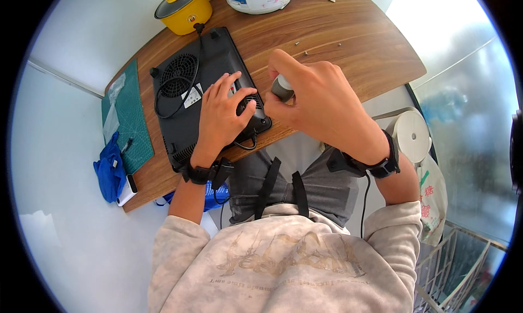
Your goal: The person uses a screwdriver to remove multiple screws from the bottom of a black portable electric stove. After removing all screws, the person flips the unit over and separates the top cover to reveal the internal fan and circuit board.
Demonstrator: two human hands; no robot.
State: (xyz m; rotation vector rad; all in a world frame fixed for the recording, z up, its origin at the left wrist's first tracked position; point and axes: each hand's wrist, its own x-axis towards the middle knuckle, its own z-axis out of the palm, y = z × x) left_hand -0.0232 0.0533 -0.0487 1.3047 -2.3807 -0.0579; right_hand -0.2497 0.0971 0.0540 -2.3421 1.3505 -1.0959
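Note:
A black induction cooker [215, 57] lies upside down on the wooden table, its round fan grille [178, 73] and a white label [192, 96] facing up. My left hand [220, 108] rests on its right part with fingers spread, holding nothing. Just right of the cooker's edge, my right hand [324, 98] is closed around a grey cylindrical tool [281, 89] with a pale end. Its working tip, if any, is hidden by my hand. The cooker's black power cord [192, 84] loops over the casing.
Small screws [306, 53] lie on the wooden table [359, 24]. Behind the cooker stand a yellow electric pot [188, 19] and a white appliance [259, 0]. At left are a green cutting mat [133, 122] and a blue cloth [110, 171]. A white roll [411, 134] is off the right edge.

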